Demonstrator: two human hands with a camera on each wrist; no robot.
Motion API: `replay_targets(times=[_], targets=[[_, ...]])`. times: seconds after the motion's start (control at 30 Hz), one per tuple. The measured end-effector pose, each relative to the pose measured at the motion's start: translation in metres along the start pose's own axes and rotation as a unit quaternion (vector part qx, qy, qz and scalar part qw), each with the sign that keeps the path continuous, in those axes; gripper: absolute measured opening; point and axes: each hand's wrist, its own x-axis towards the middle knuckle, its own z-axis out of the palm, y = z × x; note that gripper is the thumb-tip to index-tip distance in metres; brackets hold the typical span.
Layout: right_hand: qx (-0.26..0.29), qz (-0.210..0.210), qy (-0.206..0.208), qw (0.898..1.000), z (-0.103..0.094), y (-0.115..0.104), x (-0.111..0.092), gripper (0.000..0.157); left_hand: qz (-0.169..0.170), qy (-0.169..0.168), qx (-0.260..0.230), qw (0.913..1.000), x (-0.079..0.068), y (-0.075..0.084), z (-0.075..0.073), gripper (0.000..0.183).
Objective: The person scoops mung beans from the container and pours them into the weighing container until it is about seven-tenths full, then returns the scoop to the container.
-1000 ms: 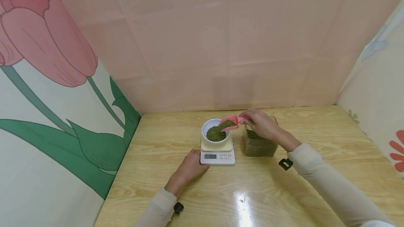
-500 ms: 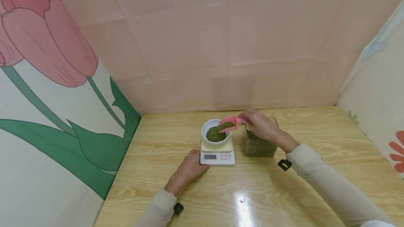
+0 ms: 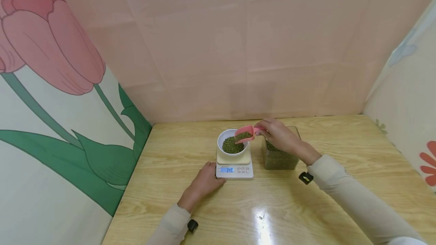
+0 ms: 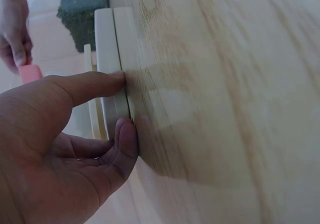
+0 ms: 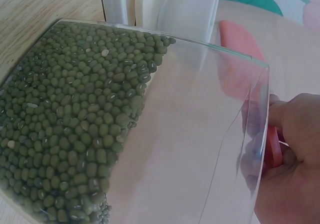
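Observation:
A pink scoop [image 3: 251, 130] partly filled with mung beans tilts over the right rim of a white bowl [image 3: 220, 138]. By its handle, my right hand [image 3: 282, 137] pinches the scoop. Mung beans [image 3: 232, 147] heap in the bowl, which sits on a white kitchen scale [image 3: 235, 175] with a blue-lit display. My left hand [image 3: 203, 180] grips the scale's near left corner. In the left wrist view, thumb and fingers of the left hand [image 4: 55, 139] bend against the scale's edge [image 4: 111, 84]. The right wrist view shows the right hand [image 5: 295, 169] partly behind a clear box [image 5: 190, 144].
Right of the scale stands the clear box of mung beans [image 3: 280, 160], under my right forearm. The wooden table [image 3: 177, 143] meets a pink-covered wall [image 3: 204, 67] at the back. A tulip-patterned wall [image 3: 61, 169] borders the left side.
The right hand and scoop have shifted slightly left over the bowl, and the scoop tilts a little more. The scale's display has lit up blue. My left hand stays put.

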Motion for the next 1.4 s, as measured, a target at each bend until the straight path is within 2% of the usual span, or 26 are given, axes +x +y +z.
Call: replay_targets(times=[0.77,1.27,1.4], targets=[[-0.005,-0.018,0.009,1.0,-0.006,-0.0065,0.0005,0.023,0.0,0.0,-0.004,1.0,-0.001,0.0008,-0.0006,0.046],[-0.006,-0.013,-0.01,1.0,-0.0064,-0.0086,0.0005,0.025,-0.001,-0.004,-0.004,1.0,-0.0008,-0.0013,0.0008,0.046],[-0.012,-0.018,-0.004,1.0,-0.0069,-0.0089,0.0002,0.025,-0.001,-0.004,-0.009,0.9999,-0.0006,0.0,0.0,0.046]])
